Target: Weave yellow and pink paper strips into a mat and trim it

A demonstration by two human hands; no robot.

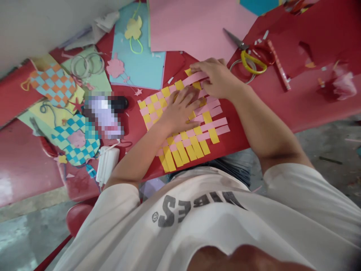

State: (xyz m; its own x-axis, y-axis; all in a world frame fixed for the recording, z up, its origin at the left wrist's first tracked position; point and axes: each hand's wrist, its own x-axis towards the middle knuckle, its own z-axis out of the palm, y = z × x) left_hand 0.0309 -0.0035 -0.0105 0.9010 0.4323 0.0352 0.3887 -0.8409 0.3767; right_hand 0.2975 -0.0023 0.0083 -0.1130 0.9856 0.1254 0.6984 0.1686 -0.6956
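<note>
A pink-and-yellow woven paper mat (186, 142) lies at the counter's (307, 109) near edge. Left hand (180, 109) rests on it, fingers spread; right hand (218, 77) bends over a far pink strip (193, 78), grip unclear. Probably light, easily creased; best held by strip ends.

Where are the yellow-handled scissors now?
Head view, upper right: the scissors lie beyond the right hand, blades over the pink sheet, handles beside the pink patterned stick.

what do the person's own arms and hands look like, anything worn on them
The left hand and right hand are bare, with no gloves, rings or watch visible. The forearms are uncovered too, below short, loose white sleeves with no markings visible.
</note>
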